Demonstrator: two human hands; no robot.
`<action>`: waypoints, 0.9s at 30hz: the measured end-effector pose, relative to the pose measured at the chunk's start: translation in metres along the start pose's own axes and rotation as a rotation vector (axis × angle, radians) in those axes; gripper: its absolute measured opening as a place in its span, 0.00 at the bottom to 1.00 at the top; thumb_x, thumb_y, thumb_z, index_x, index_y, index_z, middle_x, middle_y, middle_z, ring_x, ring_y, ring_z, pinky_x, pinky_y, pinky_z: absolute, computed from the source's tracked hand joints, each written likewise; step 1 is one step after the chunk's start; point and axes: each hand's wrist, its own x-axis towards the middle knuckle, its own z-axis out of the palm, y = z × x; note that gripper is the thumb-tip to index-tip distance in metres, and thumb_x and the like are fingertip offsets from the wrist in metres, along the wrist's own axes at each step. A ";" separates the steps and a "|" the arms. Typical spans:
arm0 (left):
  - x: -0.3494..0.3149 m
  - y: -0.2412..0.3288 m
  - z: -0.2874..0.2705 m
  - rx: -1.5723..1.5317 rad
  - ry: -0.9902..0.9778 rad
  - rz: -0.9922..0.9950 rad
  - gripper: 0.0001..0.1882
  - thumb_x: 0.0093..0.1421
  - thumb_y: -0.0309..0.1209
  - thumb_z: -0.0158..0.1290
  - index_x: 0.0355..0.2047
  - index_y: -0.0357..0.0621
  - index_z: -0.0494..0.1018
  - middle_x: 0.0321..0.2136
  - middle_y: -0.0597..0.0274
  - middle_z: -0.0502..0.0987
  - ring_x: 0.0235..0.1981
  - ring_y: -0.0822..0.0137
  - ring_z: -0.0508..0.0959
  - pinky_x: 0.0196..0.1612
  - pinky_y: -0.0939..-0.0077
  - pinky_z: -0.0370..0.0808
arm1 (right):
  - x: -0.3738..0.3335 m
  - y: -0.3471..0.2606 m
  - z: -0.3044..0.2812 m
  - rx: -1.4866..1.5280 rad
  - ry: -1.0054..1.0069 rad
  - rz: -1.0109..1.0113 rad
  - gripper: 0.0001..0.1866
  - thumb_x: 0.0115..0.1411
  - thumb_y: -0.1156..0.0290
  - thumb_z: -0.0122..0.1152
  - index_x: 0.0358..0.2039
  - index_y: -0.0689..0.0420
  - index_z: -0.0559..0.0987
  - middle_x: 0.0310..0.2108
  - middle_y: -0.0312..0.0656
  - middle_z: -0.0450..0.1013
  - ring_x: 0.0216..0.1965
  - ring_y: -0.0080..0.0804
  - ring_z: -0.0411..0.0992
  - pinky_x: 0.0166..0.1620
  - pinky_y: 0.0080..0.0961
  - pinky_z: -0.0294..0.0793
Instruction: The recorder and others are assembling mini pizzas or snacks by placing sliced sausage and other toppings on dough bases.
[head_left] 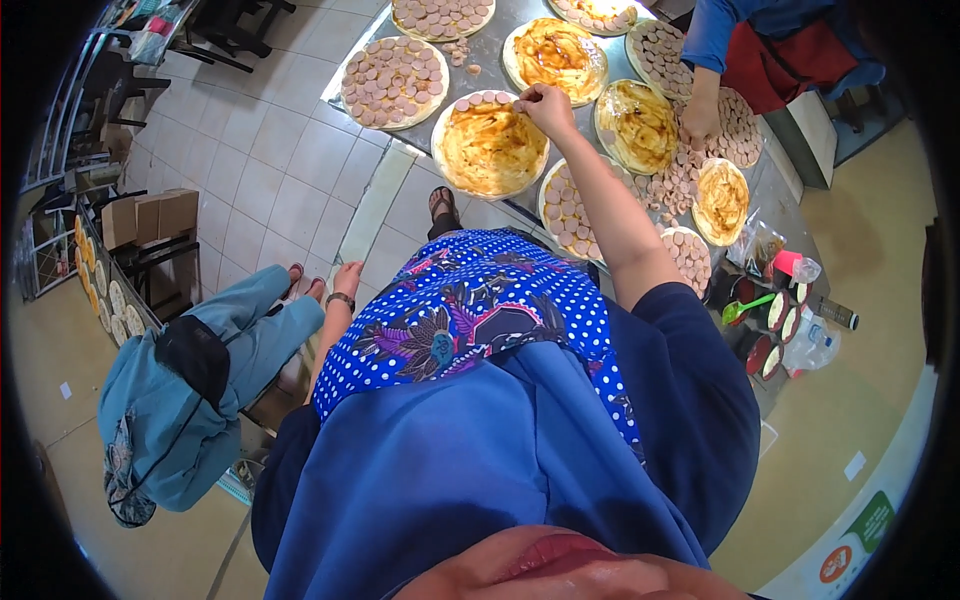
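My right hand [545, 110] reaches over the upper right rim of a round, sauce-covered pizza base [494, 150]. Its fingers are pinched together, apparently on a sausage slice that they mostly hide. Along that base's far edge lie a few pink sausage slices [488, 98]; the rest shows only orange-brown sauce. My left hand [347, 278], with a dark band at the wrist, hangs low by my left side, away from the table. It looks loosely open, with nothing visible in it.
On the metal table [480, 72] are several pizza bases, some covered in slices, such as the sliced-topped base [395, 83]. Loose slices [670, 190] are heaped at right, where a co-worker's hand [700, 122] reaches in. A green spoon [745, 308] lies near dark pans. A seated person [190, 400] is at left.
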 end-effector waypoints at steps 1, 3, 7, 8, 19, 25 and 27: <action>0.006 -0.022 -0.011 0.293 -0.040 0.254 0.19 0.54 0.42 0.53 0.36 0.37 0.74 0.28 0.63 0.75 0.30 0.72 0.72 0.34 0.79 0.68 | -0.002 -0.010 -0.001 -0.075 0.013 0.009 0.08 0.43 0.70 0.65 0.26 0.57 0.79 0.25 0.41 0.75 0.29 0.31 0.73 0.34 0.27 0.71; 0.017 -0.057 -0.019 0.314 -0.025 0.354 0.19 0.53 0.42 0.53 0.36 0.38 0.74 0.27 0.64 0.75 0.29 0.73 0.71 0.33 0.79 0.67 | -0.001 -0.014 0.000 -0.112 0.013 0.006 0.08 0.44 0.70 0.65 0.26 0.57 0.79 0.25 0.41 0.75 0.29 0.31 0.73 0.34 0.27 0.71; 0.027 -0.053 -0.008 0.083 -0.065 0.008 0.20 0.53 0.43 0.53 0.36 0.38 0.74 0.25 0.66 0.73 0.23 0.74 0.69 0.27 0.79 0.66 | -0.001 0.003 0.003 -0.221 0.173 -0.087 0.06 0.45 0.67 0.63 0.24 0.52 0.79 0.30 0.39 0.73 0.32 0.35 0.72 0.35 0.30 0.70; 0.027 -0.053 -0.006 0.123 -0.046 -0.054 0.20 0.53 0.43 0.53 0.36 0.38 0.74 0.24 0.66 0.73 0.22 0.74 0.69 0.26 0.80 0.66 | -0.006 0.002 0.002 -0.217 0.246 -0.102 0.05 0.45 0.66 0.62 0.23 0.52 0.79 0.31 0.39 0.72 0.32 0.36 0.71 0.36 0.31 0.70; 0.036 0.027 0.012 -0.033 -0.067 -0.027 0.18 0.54 0.40 0.54 0.39 0.39 0.73 0.28 0.67 0.71 0.25 0.76 0.66 0.29 0.81 0.65 | -0.130 0.171 -0.165 -0.330 0.651 0.195 0.11 0.47 0.65 0.60 0.32 0.55 0.79 0.25 0.44 0.74 0.28 0.39 0.73 0.34 0.30 0.71; 0.030 0.051 0.031 0.012 -0.097 0.042 0.20 0.54 0.41 0.53 0.41 0.39 0.72 0.31 0.66 0.72 0.27 0.75 0.67 0.31 0.81 0.66 | -0.138 0.185 -0.166 -0.444 0.563 0.383 0.16 0.46 0.62 0.63 0.37 0.47 0.79 0.28 0.42 0.72 0.31 0.36 0.72 0.35 0.31 0.71; 0.030 0.048 0.031 0.011 -0.091 0.057 0.20 0.54 0.41 0.53 0.41 0.39 0.72 0.32 0.65 0.73 0.27 0.76 0.67 0.31 0.81 0.66 | -0.141 0.184 -0.165 -0.524 0.565 0.366 0.15 0.46 0.62 0.63 0.37 0.46 0.79 0.30 0.42 0.71 0.32 0.36 0.71 0.35 0.30 0.71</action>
